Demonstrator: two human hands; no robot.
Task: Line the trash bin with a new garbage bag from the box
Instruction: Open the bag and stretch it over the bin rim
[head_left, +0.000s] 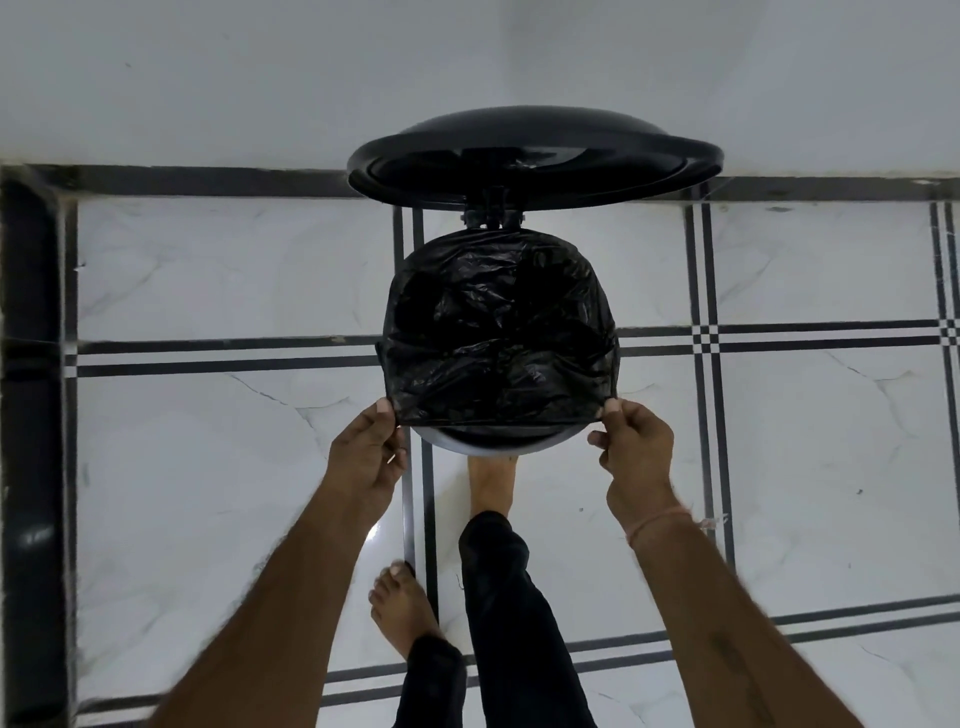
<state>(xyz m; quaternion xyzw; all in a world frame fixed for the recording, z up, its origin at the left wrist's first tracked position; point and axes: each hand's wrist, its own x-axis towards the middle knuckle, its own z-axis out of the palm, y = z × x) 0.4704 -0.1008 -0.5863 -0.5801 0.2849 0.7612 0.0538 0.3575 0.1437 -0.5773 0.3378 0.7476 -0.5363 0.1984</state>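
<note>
A black garbage bag (498, 327) is spread over the mouth of a round pedal trash bin (498, 442), whose near rim shows below the bag's stretched edge. The bin's black lid (535, 150) stands raised against the wall. My left hand (366, 457) pinches the bag's near left corner. My right hand (631, 449) pinches the near right corner. The bag's edge is pulled taut between them. The garbage bag box is not in view.
My right foot (491, 486) rests at the bin's base, where the pedal is hidden; my left foot (400, 608) stands on the white marble floor (208, 467). A white wall (208, 78) lies behind the bin. A dark upright edge (31, 415) runs along the left.
</note>
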